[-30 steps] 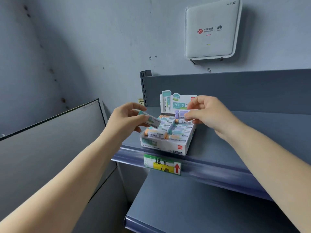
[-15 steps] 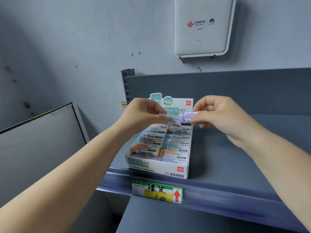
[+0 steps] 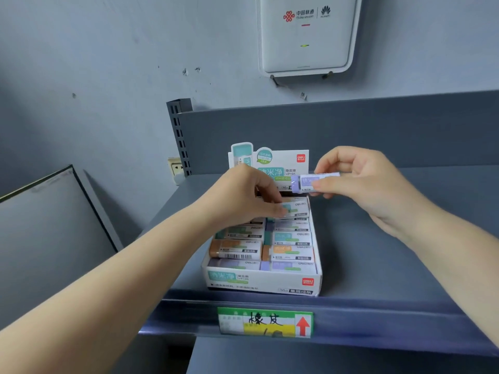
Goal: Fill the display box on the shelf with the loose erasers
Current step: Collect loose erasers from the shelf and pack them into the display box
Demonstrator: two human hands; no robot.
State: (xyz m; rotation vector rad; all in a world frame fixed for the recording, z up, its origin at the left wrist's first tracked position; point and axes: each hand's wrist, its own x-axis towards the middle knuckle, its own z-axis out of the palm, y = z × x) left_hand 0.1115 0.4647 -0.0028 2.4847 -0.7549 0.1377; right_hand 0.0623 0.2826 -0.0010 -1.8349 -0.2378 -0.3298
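A white display box (image 3: 259,282) stands on the grey shelf (image 3: 378,265), holding several sleeved erasers in two columns, with an upright header card (image 3: 280,161) at its back. My left hand (image 3: 243,195) reaches over the back of the box and pinches a green eraser (image 3: 294,209) lying at the back right row. My right hand (image 3: 361,179) hovers above the box's back right corner and pinches a purple eraser (image 3: 310,182) held level.
A shelf label with a red arrow (image 3: 266,321) sits on the front rail. A white router (image 3: 307,33) hangs on the wall above. A slotted upright post (image 3: 179,136) and a wall socket (image 3: 175,166) are left of the box. A grey panel (image 3: 48,233) stands at left.
The camera has moved closer. My left hand has lowered its green eraser into the back right of the box. My right hand keeps hold of the purple eraser above the box.
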